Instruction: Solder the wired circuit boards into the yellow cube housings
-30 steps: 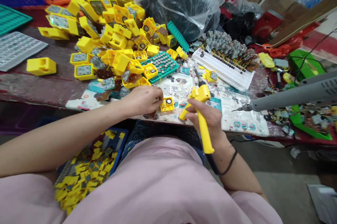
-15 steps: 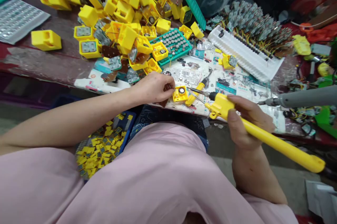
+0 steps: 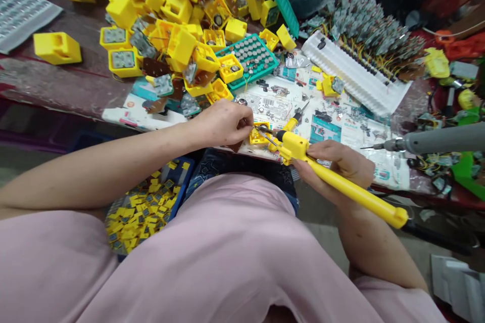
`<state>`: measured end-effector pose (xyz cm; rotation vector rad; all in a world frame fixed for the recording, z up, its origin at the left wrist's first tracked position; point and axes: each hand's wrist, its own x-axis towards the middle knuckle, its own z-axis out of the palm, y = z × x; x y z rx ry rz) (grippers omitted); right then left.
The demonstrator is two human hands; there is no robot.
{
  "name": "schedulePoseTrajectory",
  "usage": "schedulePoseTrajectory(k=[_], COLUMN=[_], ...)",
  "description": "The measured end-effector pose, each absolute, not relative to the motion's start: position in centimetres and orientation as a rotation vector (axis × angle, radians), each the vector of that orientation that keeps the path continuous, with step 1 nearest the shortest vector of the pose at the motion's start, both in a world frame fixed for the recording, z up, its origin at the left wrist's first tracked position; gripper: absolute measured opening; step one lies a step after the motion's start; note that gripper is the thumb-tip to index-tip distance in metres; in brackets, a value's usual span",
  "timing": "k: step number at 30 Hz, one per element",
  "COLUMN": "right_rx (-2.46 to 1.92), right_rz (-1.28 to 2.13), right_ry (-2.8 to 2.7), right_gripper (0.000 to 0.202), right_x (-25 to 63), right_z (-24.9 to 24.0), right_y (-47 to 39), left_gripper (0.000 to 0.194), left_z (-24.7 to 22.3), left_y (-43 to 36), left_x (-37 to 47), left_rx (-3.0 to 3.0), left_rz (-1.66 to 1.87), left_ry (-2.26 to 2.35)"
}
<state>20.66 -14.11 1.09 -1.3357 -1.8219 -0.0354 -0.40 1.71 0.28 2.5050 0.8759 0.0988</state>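
Observation:
A small open yellow plastic housing (image 3: 256, 138) lies near the table's front edge, with a round metal part inside. Beside its left wall, my left hand (image 3: 224, 123) is closed in a pinch; what sits between the fingertips is too small to tell. My right hand (image 3: 339, 164) grips a yellow soldering iron (image 3: 359, 194) with a thin guide tube alongside its tip. The iron's tip reaches into the housing, close to my left fingertips. A yellow-handled tool (image 3: 293, 122) lies just behind the iron's front end.
Piled yellow housings (image 3: 178, 7) cover the back left. A green tray (image 3: 248, 55) holds round metal parts. Behind right stands a white rack (image 3: 352, 75) with wired parts. A grey electric screwdriver (image 3: 439, 138) juts in from the right. A blue bin (image 3: 185, 181) of yellow pieces is below.
My right hand has brought the soldering iron left, so its tip is now over the housing. My left hand stays nearly in place. The view has shifted slightly.

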Motion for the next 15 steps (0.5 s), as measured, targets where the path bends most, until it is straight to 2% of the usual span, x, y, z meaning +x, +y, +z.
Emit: schedulePoseTrajectory(k=[15], right_rx=[-1.146], right_rz=[-0.178], right_ry=[-2.214], right_gripper=[0.017], right_x=[20.6], right_z=[4.5], right_y=[-12.2], left_gripper=[0.022], left_z=[0.3], left_y=[1.5], left_x=[0.0], left_rx=[2.594], left_rz=[0.04], left_ry=[0.907])
